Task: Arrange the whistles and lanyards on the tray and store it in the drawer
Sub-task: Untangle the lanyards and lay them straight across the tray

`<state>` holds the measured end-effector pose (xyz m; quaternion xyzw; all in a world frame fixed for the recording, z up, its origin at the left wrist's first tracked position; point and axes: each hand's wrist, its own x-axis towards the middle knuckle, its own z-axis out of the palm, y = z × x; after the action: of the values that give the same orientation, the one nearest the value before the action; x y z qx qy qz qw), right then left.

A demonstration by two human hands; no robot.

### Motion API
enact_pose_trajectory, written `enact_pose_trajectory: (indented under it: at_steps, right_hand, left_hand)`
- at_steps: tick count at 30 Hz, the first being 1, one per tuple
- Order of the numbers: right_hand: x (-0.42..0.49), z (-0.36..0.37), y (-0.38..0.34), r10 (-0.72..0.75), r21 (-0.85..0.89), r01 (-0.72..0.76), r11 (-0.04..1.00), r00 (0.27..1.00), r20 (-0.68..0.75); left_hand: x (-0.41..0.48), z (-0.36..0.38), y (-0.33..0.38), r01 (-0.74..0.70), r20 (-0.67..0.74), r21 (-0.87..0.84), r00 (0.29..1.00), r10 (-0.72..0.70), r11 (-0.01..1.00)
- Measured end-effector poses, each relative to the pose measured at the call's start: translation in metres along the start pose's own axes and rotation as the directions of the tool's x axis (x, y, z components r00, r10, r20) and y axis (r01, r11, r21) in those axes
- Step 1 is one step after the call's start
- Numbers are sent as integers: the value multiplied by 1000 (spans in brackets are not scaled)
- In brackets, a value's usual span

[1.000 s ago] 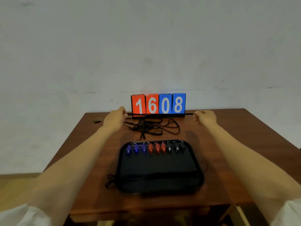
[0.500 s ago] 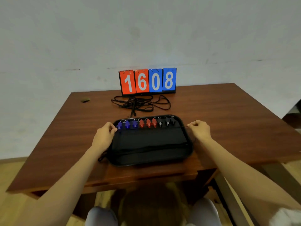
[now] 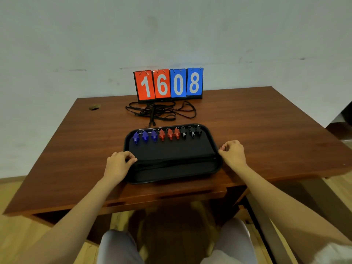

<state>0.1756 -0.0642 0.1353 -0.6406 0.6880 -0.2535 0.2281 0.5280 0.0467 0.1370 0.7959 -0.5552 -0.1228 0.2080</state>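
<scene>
Hands — left, right — pinch lanyard over tray, scoreboard 1608

Showed a black tray carrying, from left to right, three blue whistles, three red whistles and three black whistles. Matched the tray's black in a single lanyard across it and in a lanyard heap behind it. Set all against a reddish-brown table with fine wood grain. Paired white digits with two red cards and two blue cards, before a pale grey wall.
</scene>
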Motion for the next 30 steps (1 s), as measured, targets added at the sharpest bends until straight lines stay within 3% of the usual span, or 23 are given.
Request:
enact_pose_trajectory:
  at_steps: [9, 14, 16, 19, 23, 27, 30]
  right_hand:
    - [1, 5, 6, 10, -22, -10, 1000, 1000, 19]
    - [0, 7, 9, -13, 54, 11, 998, 1000, 21]
    - [-2, 7, 8, -61, 43, 61, 997, 998, -10]
    - [-6, 8, 5, -253, -56, 250, 967, 966, -56]
    - [-7, 16, 1, -451, -225, 452, 863, 890, 58]
    - [-10, 21, -3, -391, -338, 450, 827, 891, 229]
    - [-13, 20, -7, -391, -385, 455, 803, 889, 238]
  left_hand:
    - [-3, 5, 2, 9, 7, 120, 1000, -10, 993]
    - [-4, 9, 3, 31, -4, 186, 1000, -31, 982]
    - [-5, 11, 5, 10, -21, 161, 1000, -7, 987]
    - [-7, 16, 10, -57, -21, 133, 998, 61, 989]
    - [-10, 25, 19, -149, -9, 154, 988, 153, 977]
    - [-13, 32, 23, -192, 28, 174, 981, 190, 966]
    - [-13, 34, 24, -200, 70, 184, 979, 191, 962]
